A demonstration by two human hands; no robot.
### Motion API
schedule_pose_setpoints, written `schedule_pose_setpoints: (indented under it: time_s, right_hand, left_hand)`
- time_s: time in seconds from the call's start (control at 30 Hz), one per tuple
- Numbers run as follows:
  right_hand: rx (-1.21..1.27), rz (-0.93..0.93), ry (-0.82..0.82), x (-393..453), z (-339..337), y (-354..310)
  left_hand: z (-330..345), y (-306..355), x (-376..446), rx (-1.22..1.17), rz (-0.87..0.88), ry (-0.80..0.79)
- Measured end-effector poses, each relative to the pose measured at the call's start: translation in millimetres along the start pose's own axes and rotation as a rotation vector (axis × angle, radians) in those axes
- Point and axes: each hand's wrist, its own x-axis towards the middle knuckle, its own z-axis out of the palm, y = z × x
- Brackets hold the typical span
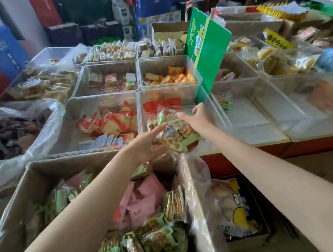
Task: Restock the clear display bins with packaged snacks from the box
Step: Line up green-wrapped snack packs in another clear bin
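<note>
In the head view, both arms reached forward over the box (26,200), a cardboard carton lined with clear plastic and heaped with green-edged and pink snack packs. The left hand (143,146) and right hand (196,118) met above the near edge of the bin (210,101), a clear, hard-walled square tub in the front row of the display. Between them sat a pack (178,138): a crinkly transparent wrapper with green ends, round, knobbly brown biscuits showing through.

The pack lay just right of the left hand's fingertips and under the right hand's fingers, its long axis running roughly from the left hand down toward the bin's near right corner. Both hands were loosely spread, fingers extended rather than curled. Whether either actually pinched the wrapper could not be told; the pack may have been leaving them. The right hand was further forward, over the bin, and the left hung back over its near wall.

The bin held only a few green packs and a red one, so it probably needed many more.
</note>
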Motion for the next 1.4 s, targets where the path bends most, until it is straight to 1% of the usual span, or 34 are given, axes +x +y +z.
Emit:
schedule_pose_setpoints:
  time_s: [0.03, 0.07, 0.1, 0.13, 0.23, 0.27, 0.3, 0.4, 0.47, 0.57, 0.67, 0.7, 0.73, 0.77, 0.8, 0.83, 0.87, 0.9, 0.93, 1.0, 1.03, 1.07, 1.1, 1.13, 1.17, 1.23, 1.27, 1.4]
  right_hand:
    - [-0.034, -0.06, 0.079, 7.5, -8.0, -2.6]
    - [-0.061, -0.118, 0.119, 17.9, -18.3, -3.9]
    - [-0.1, -0.174, 0.1, 27.8, -32.1, -4.7]
    - [-0.138, -0.219, 0.018, 38.6, -47.7, -4.0]
    - [-0.226, -0.217, -0.435, 68.5, -99.5, 8.8]
    - [-0.244, -0.217, -0.529, 78.5, -114.9, 18.6]
    - [-0.252, -0.224, -0.575, 88.2, -129.4, 30.4]
    - [-0.2, -0.323, -0.575, 116.3, -165.3, 66.5]
    - [-0.092, -0.353, -0.592, 131.9, -182.2, 84.5]
    - [0.036, -0.359, -0.621, 153.6, -193.5, 104.1]
    - [0.147, -0.303, -0.641, 176.3, -203.7, 116.1]
    - [0.234, -0.273, -0.585, 184.2, -207.2, 119.0]
    - [0.318, -0.247, -0.446, 191.8, -210.9, 120.7]
    - [0.353, -0.232, -0.216, 199.1, -213.0, 122.1]
    - [0.326, -0.233, 0.066, 203.7, -213.1, 122.1]
    - [0.245, -0.262, 0.298, 206.2, -210.2, 121.8]
    - [0.142, -0.335, 0.431, 205.9, -204.3, 120.8]
    - [0.056, -0.445, 0.458, 203.0, -195.0, 119.4]
    - [-0.012, -0.565, 0.386, 198.0, -185.2, 118.0]
    - [-0.149, -0.742, 0.11, 194.3, -167.7, 120.1]
    - [-0.206, -0.767, -0.048, 193.4, -163.9, 121.3]
    - [-0.21, -0.732, -0.197, 192.7, -163.9, 121.8]
    - [-0.138, -0.653, -0.297, 193.0, -167.3, 121.7]
    - [-0.04, -0.584, -0.335, 195.3, -170.7, 123.0]
    - [0.016, -0.557, -0.312, 198.0, -173.5, 125.4]
    - [-0.012, -0.592, -0.234, 202.9, -175.0, 131.0]
    - [-0.037, -0.602, -0.239, 204.7, -175.0, 132.8]
    - [-0.136, -0.506, -0.36, 208.3, -174.6, 138.0]
  left_hand:
    - [11.8, 2.6, 3.5, -0.033, -0.018, -0.009]
    - [23.5, 5.3, 8.1, -0.039, -0.016, -0.018]
    - [35.5, 8.2, 14.2, -0.056, 0.006, -0.017]
    - [47.7, 10.6, 21.0, -0.101, 0.026, -0.009]
    - [92.2, 17.6, 46.8, -0.235, 0.041, 0.007]
    - [108.5, 18.0, 56.8, -0.236, 0.058, 0.012]
    - [123.9, 16.5, 67.9, -0.211, 0.08, 0.022]
    - [165.2, 10.4, 100.9, -0.112, 0.154, 0.032]
    - [183.0, 8.2, 116.2, -0.074, 0.182, 0.029]
    - [197.2, 4.2, 133.7, -0.072, 0.207, 0.06]
    - [206.8, 2.5, 147.1, -0.114, 0.218, 0.133]
    - [207.8, 2.6, 152.0, -0.136, 0.228, 0.161]
    - [207.6, 3.3, 156.3, -0.159, 0.239, 0.188]
    - [207.0, 3.6, 160.6, -0.179, 0.245, 0.217]
    - [206.6, 3.6, 164.1, -0.198, 0.244, 0.249]
    - [206.9, 2.9, 168.3, -0.215, 0.24, 0.28]
    - [209.4, 2.3, 171.4, -0.235, 0.23, 0.307]
    - [213.1, 1.8, 174.9, -0.249, 0.218, 0.33]
    - [218.1, 1.9, 177.8, -0.268, 0.212, 0.345]
    - [225.2, 3.8, 184.7, -0.32, 0.228, 0.362]
    - [226.6, 5.0, 188.0, -0.335, 0.248, 0.363]
    - [226.1, 6.1, 191.2, -0.335, 0.268, 0.368]
    - [225.0, 7.2, 193.9, -0.312, 0.284, 0.371]
    - [223.8, 8.0, 195.4, -0.275, 0.294, 0.373]
    - [222.5, 8.6, 196.5, -0.229, 0.302, 0.37]
    - [219.6, 8.7, 198.4, -0.146, 0.323, 0.362]
    - [218.5, 8.7, 198.6, -0.104, 0.337, 0.36]
    - [218.4, 8.1, 197.9, 0.052, 0.412, 0.372]
